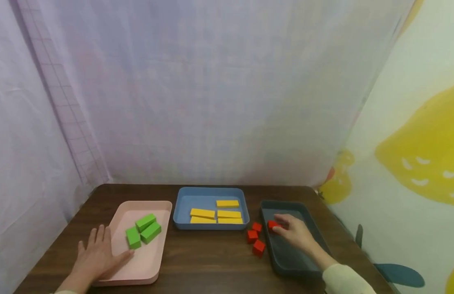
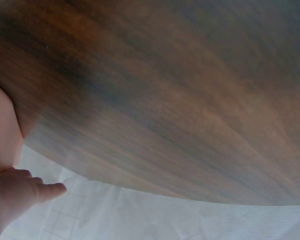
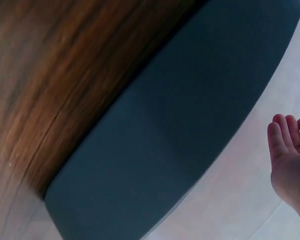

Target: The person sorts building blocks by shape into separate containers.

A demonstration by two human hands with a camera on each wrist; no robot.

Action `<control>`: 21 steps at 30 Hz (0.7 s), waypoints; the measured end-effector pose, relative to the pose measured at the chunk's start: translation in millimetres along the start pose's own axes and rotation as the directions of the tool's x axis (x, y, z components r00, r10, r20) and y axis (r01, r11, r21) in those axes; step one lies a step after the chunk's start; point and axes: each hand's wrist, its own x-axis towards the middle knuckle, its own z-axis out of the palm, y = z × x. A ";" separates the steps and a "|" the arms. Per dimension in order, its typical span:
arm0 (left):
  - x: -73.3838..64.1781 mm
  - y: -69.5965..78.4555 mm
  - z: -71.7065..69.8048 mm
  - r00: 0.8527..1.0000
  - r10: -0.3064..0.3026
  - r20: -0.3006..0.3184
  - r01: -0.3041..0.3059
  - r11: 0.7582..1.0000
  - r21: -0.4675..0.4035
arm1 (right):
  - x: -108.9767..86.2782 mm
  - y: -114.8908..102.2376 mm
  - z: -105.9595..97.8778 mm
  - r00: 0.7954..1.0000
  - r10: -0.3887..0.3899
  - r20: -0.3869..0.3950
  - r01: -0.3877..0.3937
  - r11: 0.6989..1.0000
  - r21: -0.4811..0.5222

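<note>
My left hand [image 1: 95, 255] lies with fingers spread over the left rim of the pink tray [image 1: 149, 265], its thumb pointing toward three green blocks [image 1: 133, 237] in the tray. Over the dark tray [image 1: 291, 261] on the right, my right hand [image 1: 294, 232] holds a red block [image 1: 272, 225] between thumb and fingers, close to the tray's left wall. Several red cubes [image 1: 258, 247] sit on the table just left of that tray. The left wrist view catches part of the left hand [image 2: 20, 195]; the right wrist view shows the right hand's fingers [image 3: 277, 142] above the dark tray's side.
Between the two trays, farther back, a blue tray [image 1: 208, 192] holds several yellow blocks [image 1: 227, 203]. All three trays stand on a dark wooden table [image 1: 204, 261]. White curtains [image 1: 212, 102] hang behind it, and a wall with painted lemons [image 1: 429, 147] rises at the right.
</note>
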 end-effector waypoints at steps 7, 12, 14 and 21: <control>-0.3 0.4 0.2 0.998 -0.008 0.067 0.009 1.000 -0.023 | -9.8 -17.5 9.9 0.997 -0.053 0.057 0.053 0.999 0.003; 1.4 1.8 2.0 0.996 -0.013 0.088 0.016 0.999 -0.031 | -15.5 -25.6 18.5 0.995 -0.003 0.097 0.004 1.000 -0.009; 1.6 1.4 1.6 0.997 -0.017 0.079 0.019 1.000 -0.022 | -16.2 -28.0 22.5 0.992 0.010 0.122 -0.007 1.000 -0.024; 3.5 1.0 -2.8 0.998 -0.020 0.057 0.020 1.000 -0.003 | -20.8 -30.6 34.7 0.984 -0.068 0.164 0.097 0.979 -0.180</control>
